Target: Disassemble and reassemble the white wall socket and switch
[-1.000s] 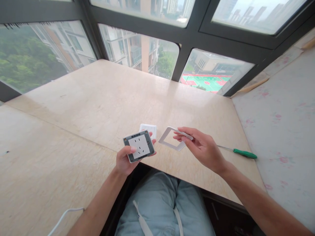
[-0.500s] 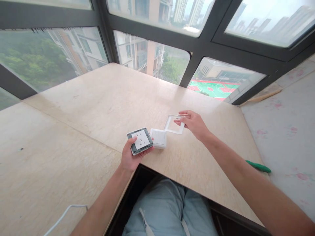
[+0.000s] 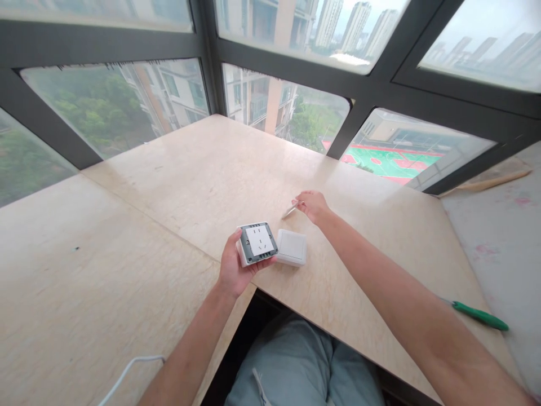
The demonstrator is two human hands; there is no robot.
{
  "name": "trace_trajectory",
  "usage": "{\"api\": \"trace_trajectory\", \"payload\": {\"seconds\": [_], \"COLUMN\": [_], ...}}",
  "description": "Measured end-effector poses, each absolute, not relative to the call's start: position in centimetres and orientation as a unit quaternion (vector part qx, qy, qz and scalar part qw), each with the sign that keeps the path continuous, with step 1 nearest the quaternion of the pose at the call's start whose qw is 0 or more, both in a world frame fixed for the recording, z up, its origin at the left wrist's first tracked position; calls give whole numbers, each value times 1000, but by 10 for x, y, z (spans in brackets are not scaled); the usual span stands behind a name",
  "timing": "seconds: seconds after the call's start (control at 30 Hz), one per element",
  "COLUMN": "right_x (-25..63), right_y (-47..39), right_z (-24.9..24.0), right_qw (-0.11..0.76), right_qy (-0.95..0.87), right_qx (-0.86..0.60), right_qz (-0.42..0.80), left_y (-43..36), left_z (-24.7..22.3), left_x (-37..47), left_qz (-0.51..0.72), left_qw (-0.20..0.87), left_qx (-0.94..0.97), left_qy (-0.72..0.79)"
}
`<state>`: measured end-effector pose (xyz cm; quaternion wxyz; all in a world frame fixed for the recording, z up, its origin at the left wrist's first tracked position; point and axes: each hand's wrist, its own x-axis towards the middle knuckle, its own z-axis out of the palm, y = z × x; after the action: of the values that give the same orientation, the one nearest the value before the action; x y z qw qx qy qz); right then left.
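Observation:
My left hand (image 3: pixel 236 262) is closed around a wall socket (image 3: pixel 258 241) in a white box, its grey inner frame and white slotted face uncovered and turned up. Beside it on the ledge, close to my left fingertips, sits a white wall switch (image 3: pixel 292 248) with one broad plate. Beyond the switch, my right hand (image 3: pixel 311 205) pinches a thin white cover frame (image 3: pixel 291 211), seen nearly edge-on and tilted, its lower edge close to the ledge. Whether that edge touches the surface I cannot tell.
A green-handled tool (image 3: pixel 480 316) lies on the right by the papered wall. A white cable (image 3: pixel 131 372) runs along the lower left. The beige stone ledge (image 3: pixel 177 186) reaches back to dark-framed windows (image 3: pixel 287 67), and its front edge borders my lap.
My right hand has turned the cover frame from facing me to nearly edge-on and lowered it behind the switch. My left thumb has shifted from the socket's face to its side. The view has swung left.

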<state>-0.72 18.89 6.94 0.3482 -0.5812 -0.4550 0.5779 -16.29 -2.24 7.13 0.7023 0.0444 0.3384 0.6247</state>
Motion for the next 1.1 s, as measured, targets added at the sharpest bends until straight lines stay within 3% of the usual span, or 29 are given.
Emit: {"api": "trace_trajectory", "payload": {"seconds": [0.63,0.8,0.97,1.1], "right_x": [-58,-20,21,36], "right_y": [167,147,110,90], "right_z": [74,82,85,77], "right_qw": [200,183,86,31], "right_qy": [-692,-754,-834,-875], "right_qx": [-527,-470,-383,-355], "right_qz": [452,422,387,328], "left_y": [-30,-28,-23,-22], "left_z": [79,81,76,68], "left_x": [-155,-160,-162,-160], "left_qz": [561,618,654,633], "left_qw": [742,694,589,512], "left_qx": [167,122,38,78], "left_qy": [328,350,474,575]}}
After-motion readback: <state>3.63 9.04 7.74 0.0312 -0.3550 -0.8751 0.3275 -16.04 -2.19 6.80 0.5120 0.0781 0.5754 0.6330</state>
